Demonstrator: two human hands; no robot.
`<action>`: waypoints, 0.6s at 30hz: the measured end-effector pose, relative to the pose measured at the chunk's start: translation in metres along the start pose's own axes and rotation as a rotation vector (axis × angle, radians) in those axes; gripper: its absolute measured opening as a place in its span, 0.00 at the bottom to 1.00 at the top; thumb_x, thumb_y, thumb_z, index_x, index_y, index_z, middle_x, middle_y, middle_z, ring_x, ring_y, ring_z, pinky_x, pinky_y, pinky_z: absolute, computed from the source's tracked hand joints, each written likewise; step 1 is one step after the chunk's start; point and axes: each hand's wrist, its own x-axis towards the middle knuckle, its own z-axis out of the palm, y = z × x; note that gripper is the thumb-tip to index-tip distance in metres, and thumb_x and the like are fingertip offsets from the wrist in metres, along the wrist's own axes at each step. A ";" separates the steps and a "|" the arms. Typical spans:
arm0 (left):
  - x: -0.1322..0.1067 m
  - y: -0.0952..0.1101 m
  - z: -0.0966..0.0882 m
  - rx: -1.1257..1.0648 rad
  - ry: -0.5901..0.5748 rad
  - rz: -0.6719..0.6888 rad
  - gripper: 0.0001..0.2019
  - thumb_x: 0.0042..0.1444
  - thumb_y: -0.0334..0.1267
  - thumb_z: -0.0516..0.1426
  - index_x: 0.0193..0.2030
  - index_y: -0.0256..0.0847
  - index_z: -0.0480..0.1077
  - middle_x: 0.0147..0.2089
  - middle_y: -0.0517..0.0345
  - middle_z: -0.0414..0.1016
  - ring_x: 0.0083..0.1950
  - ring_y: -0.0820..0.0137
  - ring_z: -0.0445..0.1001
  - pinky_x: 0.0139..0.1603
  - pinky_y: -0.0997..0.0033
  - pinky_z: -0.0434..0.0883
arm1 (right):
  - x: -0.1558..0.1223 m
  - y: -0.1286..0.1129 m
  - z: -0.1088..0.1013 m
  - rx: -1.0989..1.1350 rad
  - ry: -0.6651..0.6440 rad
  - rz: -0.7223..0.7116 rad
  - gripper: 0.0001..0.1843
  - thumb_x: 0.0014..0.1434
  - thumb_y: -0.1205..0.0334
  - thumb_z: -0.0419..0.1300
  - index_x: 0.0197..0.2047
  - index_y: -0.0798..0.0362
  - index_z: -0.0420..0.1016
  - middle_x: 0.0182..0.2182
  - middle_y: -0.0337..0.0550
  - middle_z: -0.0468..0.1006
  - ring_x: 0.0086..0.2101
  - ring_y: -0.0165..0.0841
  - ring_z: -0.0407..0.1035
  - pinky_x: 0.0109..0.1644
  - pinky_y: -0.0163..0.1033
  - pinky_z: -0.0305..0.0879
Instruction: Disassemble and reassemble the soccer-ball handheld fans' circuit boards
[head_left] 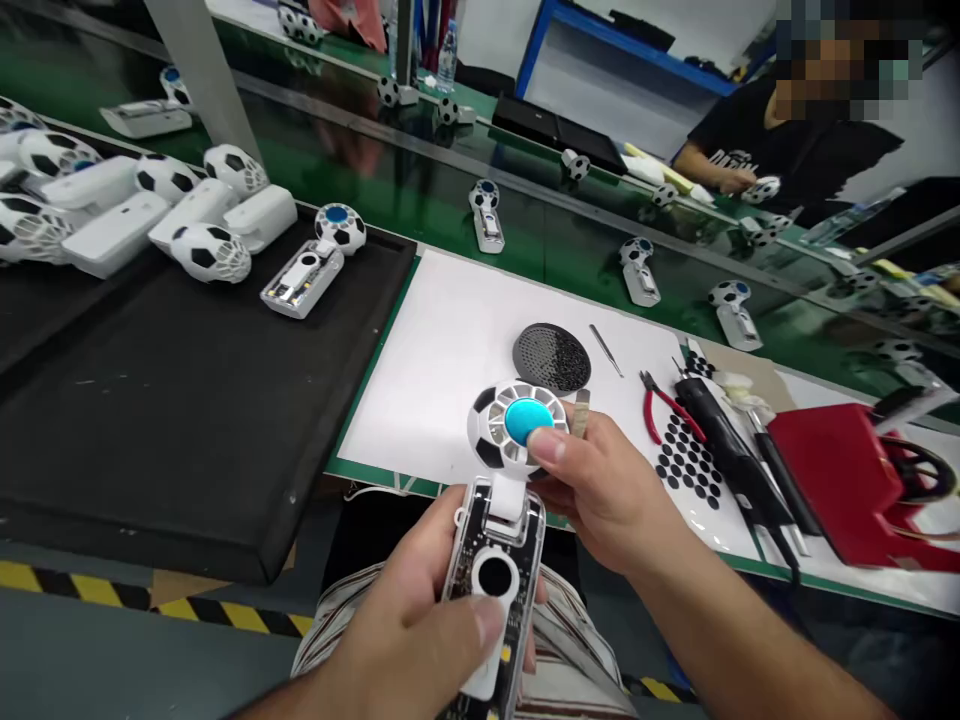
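A handheld fan with a soccer-ball head (487, 420) and a clear handle (517, 600) is in front of me at the table's edge. Through the handle show a dark circuit board and a white piece with a round black centre. My left hand (420, 610) is wrapped round the handle, thumb on the white piece. My right hand (607, 480) grips the ball head, its thumb pressed at the edge of the blue centre disc (527, 420). A flat metal strip (581, 410) sticks up by the right fingers; how it is held is hidden.
A black tray (172, 420) at left carries several ball-headed fans (210, 252). On the white sheet (420, 340) lie a dark perforated disc (551, 358), tweezers (606, 350), red-handled pliers (656, 405), black round stickers (686, 460) and an electric screwdriver (720, 440). A co-worker (787, 140) sits opposite.
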 end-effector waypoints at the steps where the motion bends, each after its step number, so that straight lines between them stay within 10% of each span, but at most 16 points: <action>1: 0.001 0.000 0.000 0.008 0.008 -0.002 0.25 0.55 0.53 0.64 0.56 0.44 0.69 0.45 0.51 0.72 0.36 0.67 0.70 0.38 0.65 0.70 | 0.001 0.000 -0.002 0.005 -0.016 -0.008 0.18 0.58 0.50 0.70 0.31 0.51 0.68 0.23 0.32 0.60 0.21 0.25 0.49 0.22 0.32 0.44; 18: 0.066 0.008 0.014 0.109 0.053 -0.103 0.20 0.55 0.49 0.64 0.51 0.45 0.69 0.34 0.58 0.69 0.31 0.71 0.66 0.32 0.72 0.63 | 0.035 0.007 -0.064 0.150 -0.067 -0.075 0.16 0.58 0.52 0.69 0.32 0.52 0.69 0.23 0.31 0.60 0.21 0.24 0.45 0.23 0.31 0.44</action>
